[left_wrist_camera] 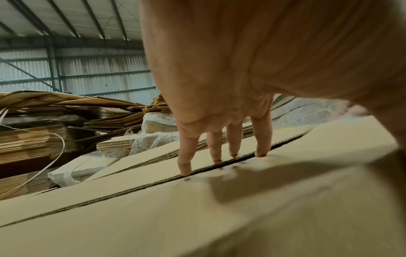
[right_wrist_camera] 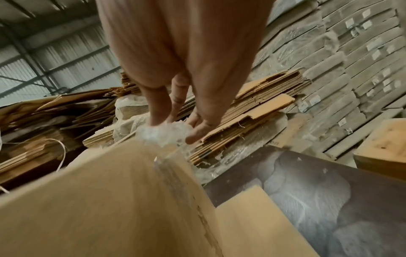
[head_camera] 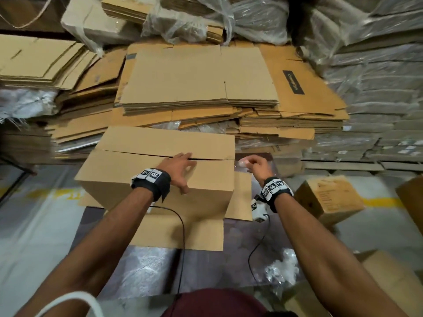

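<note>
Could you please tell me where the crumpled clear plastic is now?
Head view, right of centre: the right hand pinches the crumpled clear plastic beside the right top edge of the cardboard box.

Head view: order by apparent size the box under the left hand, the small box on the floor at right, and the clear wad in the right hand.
1. Big box under the left hand.
2. Small floor box, farther from the camera.
3. Clear wad pinched by the right hand.
</note>
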Action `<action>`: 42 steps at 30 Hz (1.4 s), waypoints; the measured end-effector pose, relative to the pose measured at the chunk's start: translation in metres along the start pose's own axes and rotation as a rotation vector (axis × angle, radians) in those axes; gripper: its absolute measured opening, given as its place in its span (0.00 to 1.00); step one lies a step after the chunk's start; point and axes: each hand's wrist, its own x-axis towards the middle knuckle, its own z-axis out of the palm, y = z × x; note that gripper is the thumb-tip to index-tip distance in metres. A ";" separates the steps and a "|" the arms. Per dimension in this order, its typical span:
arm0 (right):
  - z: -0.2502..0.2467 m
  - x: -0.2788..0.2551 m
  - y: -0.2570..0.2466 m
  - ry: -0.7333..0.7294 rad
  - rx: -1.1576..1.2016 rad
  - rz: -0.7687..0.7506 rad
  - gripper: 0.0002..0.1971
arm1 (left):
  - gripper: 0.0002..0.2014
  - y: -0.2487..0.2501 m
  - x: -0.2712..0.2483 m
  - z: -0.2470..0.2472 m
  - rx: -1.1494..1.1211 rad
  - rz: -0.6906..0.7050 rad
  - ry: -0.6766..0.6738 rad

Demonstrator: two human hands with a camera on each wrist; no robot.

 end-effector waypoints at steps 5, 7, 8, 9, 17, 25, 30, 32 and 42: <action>0.023 -0.004 0.019 0.095 0.224 0.140 0.14 | 0.60 0.026 0.003 -0.009 -0.120 0.008 0.020; 0.030 -0.003 0.025 0.101 0.221 0.188 0.19 | 0.55 0.050 0.006 -0.010 -0.240 0.041 0.059; 0.033 -0.003 0.026 0.108 0.184 0.180 0.19 | 0.53 0.062 0.009 -0.008 -0.265 0.053 0.081; 0.035 -0.003 0.026 0.107 0.149 0.146 0.16 | 0.52 0.074 0.013 -0.004 -0.263 0.058 0.098; 0.039 -0.003 0.024 -0.011 0.026 0.198 0.09 | 0.59 0.122 0.033 0.029 -0.151 -0.069 0.134; 0.046 -0.012 0.028 -0.063 0.300 0.247 0.18 | 0.52 0.117 0.028 0.049 -0.085 -0.042 0.111; 0.035 -0.021 0.041 -0.151 0.015 0.128 0.22 | 0.53 0.108 0.024 0.059 -0.017 0.038 0.142; 0.036 -0.018 0.055 -0.172 -0.094 0.071 0.15 | 0.53 0.107 0.024 0.061 -0.001 0.038 0.157; -0.004 -0.073 0.127 -0.185 -0.326 0.037 0.24 | 0.53 0.113 0.023 0.066 0.043 -0.004 0.235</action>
